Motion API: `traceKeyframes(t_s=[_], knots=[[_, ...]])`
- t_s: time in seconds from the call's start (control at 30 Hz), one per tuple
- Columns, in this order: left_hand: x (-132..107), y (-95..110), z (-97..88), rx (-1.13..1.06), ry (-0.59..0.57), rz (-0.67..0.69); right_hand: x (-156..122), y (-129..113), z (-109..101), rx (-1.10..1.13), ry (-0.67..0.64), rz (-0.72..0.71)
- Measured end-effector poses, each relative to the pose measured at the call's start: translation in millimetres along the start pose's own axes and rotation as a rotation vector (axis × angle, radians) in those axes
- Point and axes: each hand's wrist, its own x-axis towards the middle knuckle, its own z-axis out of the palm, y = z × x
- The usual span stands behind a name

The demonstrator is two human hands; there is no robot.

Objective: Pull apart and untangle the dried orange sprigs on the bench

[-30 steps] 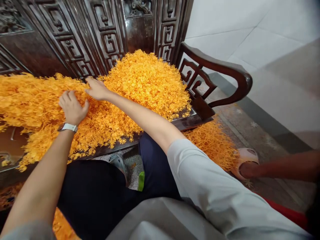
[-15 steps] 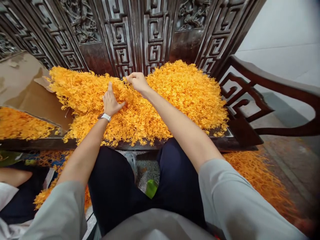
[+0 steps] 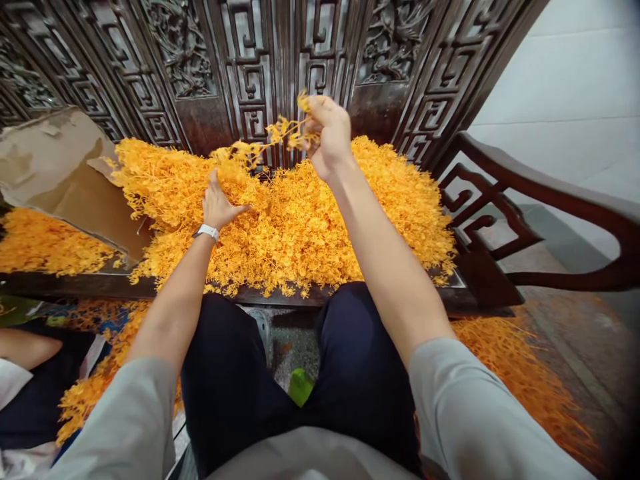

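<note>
A large heap of yellow-orange dried flower sprigs (image 3: 300, 233) covers the dark wooden bench seat before me. My left hand (image 3: 219, 205) rests against the left part of the heap, its thumb spread away from the fingers. Raised above the heap, my right hand (image 3: 331, 137) pinches a yellow flower sprig (image 3: 280, 130). The sprig stretches leftward from my fingers towards the flowers beyond my left hand. Whether its far end is free of the heap, I cannot tell.
A torn cardboard sheet (image 3: 65, 173) leans at the left, with more yellow flowers (image 3: 50, 243) beside it. Behind stands the carved bench back (image 3: 285, 73); an armrest (image 3: 540, 160) bounds the right. Orange stems (image 3: 520, 373) lie low at the right. Another person's arm (image 3: 30, 347) shows at lower left.
My right hand has risen and moved to the right, drawing a flower sprig up from the heap. My left hand has stayed nearly in place on the flowers.
</note>
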Motion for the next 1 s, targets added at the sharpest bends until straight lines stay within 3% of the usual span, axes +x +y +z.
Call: traceKeyframes(t_s=[0.17, 0.3, 0.37, 0.47, 0.53, 0.63, 0.77, 1.0], knots=[[6, 4, -6.0, -0.018, -0.058, -0.068, 1, -37, -51, -0.172, -0.006, -0.218], [16, 24, -18.3, 0.052, -0.155, 0.004, -14, -54, -64, -0.264, -0.025, -0.139], [18, 50, -25.8, -0.007, -0.069, 0.129, -26, -58, -58, -0.216, -0.017, -0.045], [13, 104, -32.5, -0.363, 0.130, 0.258, -42, -64, -44, -0.141, -0.050, 0.023], [3, 140, -32.3, -0.643, 0.071, 0.334, -50, -67, -36, -0.109, -0.116, 0.033], [-14, 177, -26.5, -0.837, -0.042, 0.391, -57, -61, -30, -0.077, -0.191, 0.061], [-20, 186, -18.3, -0.990, -0.155, 0.326, -58, -34, -28, -0.047, -0.185, 0.152], [-14, 175, -24.2, -0.886, -0.099, 0.201, -58, 9, -36, -0.172, -0.067, 0.082]])
